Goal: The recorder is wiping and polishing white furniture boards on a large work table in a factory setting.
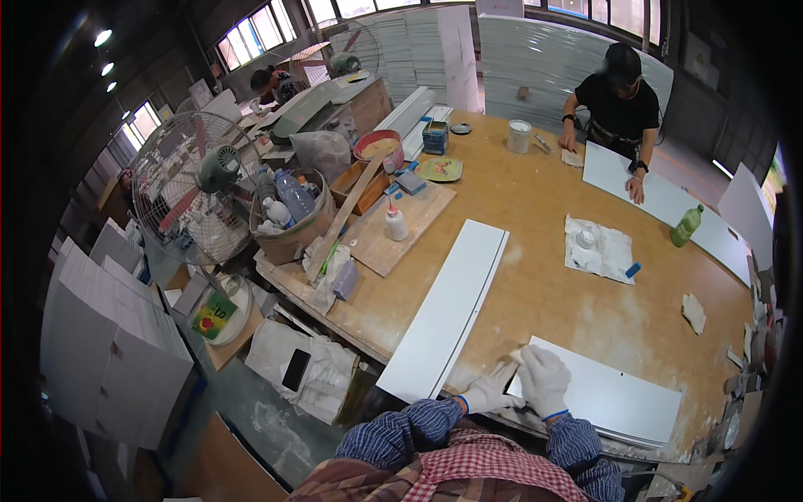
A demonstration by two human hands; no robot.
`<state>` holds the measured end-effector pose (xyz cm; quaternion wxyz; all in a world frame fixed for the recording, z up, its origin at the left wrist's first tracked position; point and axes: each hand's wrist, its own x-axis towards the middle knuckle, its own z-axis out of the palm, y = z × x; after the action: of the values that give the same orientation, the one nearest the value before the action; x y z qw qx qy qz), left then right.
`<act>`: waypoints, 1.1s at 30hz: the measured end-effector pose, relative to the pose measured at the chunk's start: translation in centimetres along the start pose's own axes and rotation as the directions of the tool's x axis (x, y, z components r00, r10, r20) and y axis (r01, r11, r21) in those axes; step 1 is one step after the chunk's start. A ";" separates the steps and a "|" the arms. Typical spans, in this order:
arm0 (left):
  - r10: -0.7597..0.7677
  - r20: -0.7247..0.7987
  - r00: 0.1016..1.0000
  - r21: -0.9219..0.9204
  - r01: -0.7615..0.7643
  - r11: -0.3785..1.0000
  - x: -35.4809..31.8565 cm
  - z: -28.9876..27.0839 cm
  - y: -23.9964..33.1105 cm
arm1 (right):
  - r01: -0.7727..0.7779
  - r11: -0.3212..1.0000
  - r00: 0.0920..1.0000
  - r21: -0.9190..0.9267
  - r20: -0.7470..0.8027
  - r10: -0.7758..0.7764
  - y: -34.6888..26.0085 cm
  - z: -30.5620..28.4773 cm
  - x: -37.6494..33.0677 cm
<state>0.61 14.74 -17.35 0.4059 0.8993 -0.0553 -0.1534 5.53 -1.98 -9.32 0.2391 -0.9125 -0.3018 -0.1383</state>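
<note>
Both my hands wear white gloves and are at the left end of a white panel lying along the table's near edge. My left hand is around the panel's end corner, its thumb and fingers on either side. My right hand rests on top of the same end with its fingers bent together. A small pale bit shows by its fingertips, too small to name. Left of my hands, a second long white panel with a groove along one side lies slanting across the table.
Across the table a person leans over another white panel beside a green bottle. A paper with a white cup lies mid-table. At left are a squeeze bottle, a bin and a large fan.
</note>
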 end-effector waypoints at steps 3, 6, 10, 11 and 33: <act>-0.004 0.119 0.993 -0.026 0.007 1.000 1.3 1.4 -2.6 | 0.153 0.987 0.985 0.051 0.069 -0.156 -0.9 -0.3 -1.4; -0.058 0.266 0.962 0.035 0.050 0.998 1.6 1.5 -2.6 | 0.194 0.973 0.970 0.128 0.126 -0.210 0.4 -0.8 -1.2; 0.012 -0.033 0.999 -0.014 -0.013 1.000 0.1 -0.1 0.3 | -0.042 0.999 0.999 -0.001 0.008 0.042 2.3 0.2 1.3; 0.014 -0.029 0.999 -0.022 -0.014 1.000 0.1 -0.4 0.8 | -0.070 0.995 0.991 -0.066 -0.118 0.062 2.3 0.8 1.4; 0.021 -0.015 1.000 -0.280 -0.025 0.960 1.7 -1.3 -0.5 | -0.119 0.961 0.992 0.248 -0.013 0.126 2.2 -0.2 1.2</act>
<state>2.65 15.63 -17.35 0.5312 0.8329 -0.0410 -0.1496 7.82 -3.07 -9.42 0.3631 -0.8906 -0.2560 -0.0977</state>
